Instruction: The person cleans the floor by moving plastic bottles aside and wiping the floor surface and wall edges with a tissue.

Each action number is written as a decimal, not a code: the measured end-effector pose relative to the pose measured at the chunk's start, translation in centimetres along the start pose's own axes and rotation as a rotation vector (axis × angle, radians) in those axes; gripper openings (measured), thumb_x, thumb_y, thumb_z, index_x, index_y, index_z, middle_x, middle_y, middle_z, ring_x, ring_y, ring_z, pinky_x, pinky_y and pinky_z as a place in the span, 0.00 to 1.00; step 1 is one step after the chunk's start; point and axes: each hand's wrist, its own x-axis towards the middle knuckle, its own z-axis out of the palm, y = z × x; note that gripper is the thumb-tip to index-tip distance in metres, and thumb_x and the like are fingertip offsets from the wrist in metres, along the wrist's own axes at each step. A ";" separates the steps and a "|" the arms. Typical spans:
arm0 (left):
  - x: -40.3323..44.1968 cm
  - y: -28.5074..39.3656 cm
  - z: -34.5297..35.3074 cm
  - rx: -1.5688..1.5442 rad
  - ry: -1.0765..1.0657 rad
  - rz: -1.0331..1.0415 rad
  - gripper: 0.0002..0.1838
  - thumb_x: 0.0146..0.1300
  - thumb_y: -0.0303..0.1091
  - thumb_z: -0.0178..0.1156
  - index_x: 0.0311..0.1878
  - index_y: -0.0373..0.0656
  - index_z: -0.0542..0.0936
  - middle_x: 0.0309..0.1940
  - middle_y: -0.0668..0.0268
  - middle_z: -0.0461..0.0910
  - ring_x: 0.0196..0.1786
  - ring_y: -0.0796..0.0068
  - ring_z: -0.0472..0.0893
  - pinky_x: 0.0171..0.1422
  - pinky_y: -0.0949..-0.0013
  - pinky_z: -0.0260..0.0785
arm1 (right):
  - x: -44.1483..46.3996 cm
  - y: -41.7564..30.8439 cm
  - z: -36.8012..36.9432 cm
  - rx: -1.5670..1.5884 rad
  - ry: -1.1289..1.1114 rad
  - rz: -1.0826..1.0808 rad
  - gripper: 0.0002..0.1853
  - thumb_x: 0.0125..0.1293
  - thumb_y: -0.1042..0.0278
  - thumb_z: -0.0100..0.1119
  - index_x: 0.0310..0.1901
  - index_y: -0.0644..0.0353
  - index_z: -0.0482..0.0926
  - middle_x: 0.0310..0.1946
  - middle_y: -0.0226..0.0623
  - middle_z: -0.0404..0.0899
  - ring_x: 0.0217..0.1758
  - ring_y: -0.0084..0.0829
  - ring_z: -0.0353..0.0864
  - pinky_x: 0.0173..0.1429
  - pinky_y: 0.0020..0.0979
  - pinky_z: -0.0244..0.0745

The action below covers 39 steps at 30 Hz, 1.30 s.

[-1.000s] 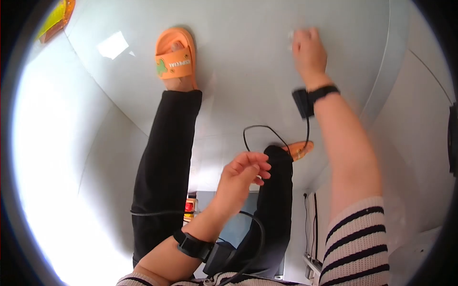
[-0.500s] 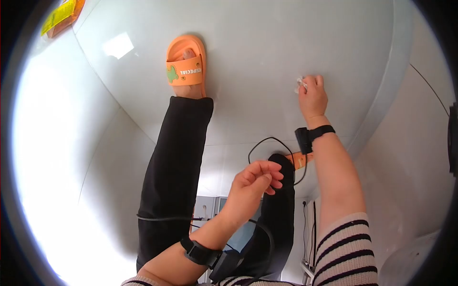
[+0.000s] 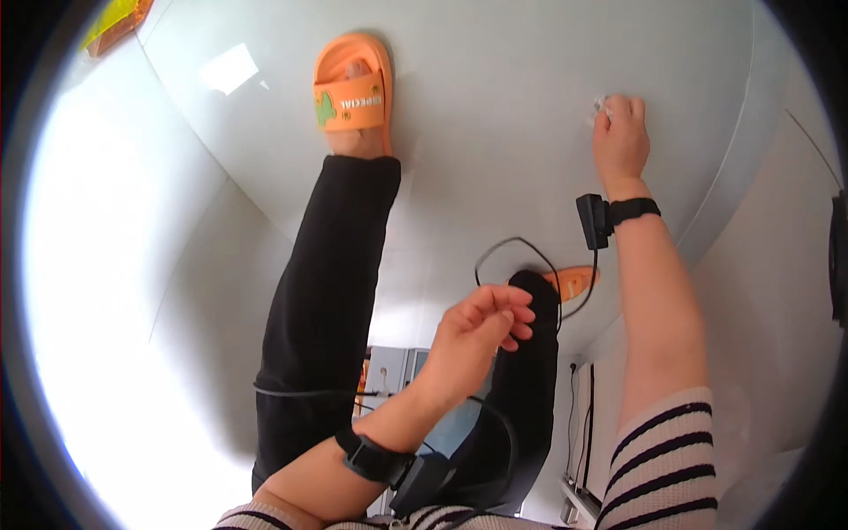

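My right hand [image 3: 622, 141] is closed on a crumpled white tissue [image 3: 602, 106], which pokes out beside the fingers against the pale floor [image 3: 495, 106]. A black strap with a small box [image 3: 596, 221] goes round that wrist. My left hand [image 3: 481, 329] hangs in front of my black-trousered knee, fingers loosely curled and slightly apart, with nothing seen in it. Another black strap [image 3: 375, 464] is round the left wrist.
Orange slippers are on my feet, one slipper [image 3: 352, 97] far forward and the other slipper [image 3: 574, 283] partly behind my knee. A black cable [image 3: 517, 240] loops near the knee. An orange and yellow object [image 3: 115, 26] lies top left. A raised edge [image 3: 738, 150] borders the floor on the right.
My right hand has slid forward and to the right over the floor with the tissue. The view has shifted a little; my left hand keeps nearly the same pose.
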 end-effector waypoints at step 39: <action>-2.3 2.2 0.4 -0.011 -0.014 0.143 0.11 0.64 0.27 0.47 0.47 0.39 0.74 0.38 0.64 0.78 0.40 0.76 0.77 0.45 0.74 0.68 | 0.3 -7.6 1.8 0.484 -0.144 0.363 0.13 0.62 0.56 0.47 0.35 0.58 0.68 0.31 0.44 0.74 0.36 0.50 0.73 0.42 0.48 0.68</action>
